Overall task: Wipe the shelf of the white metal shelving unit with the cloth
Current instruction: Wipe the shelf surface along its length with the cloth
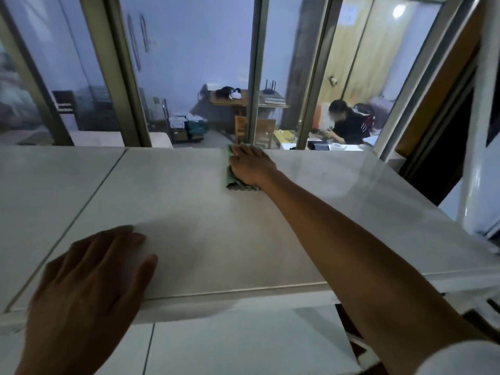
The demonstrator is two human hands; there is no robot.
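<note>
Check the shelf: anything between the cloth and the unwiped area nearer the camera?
Nothing visible. The right hand presses the cloth flat at the far edge of the shelf, and the surface toward the camera is bare. The left hand rests on the near left edge, off to the side of a straight pull back.

Looks like a lived-in home or small home office to me: through the glass partition [189, 63] across the top of the frame there's a wooden desk [230, 100] with a router [270, 86] at center, wooden wardrobe doors [359, 50] upper right, and a person [349, 123] sitting working.
</note>
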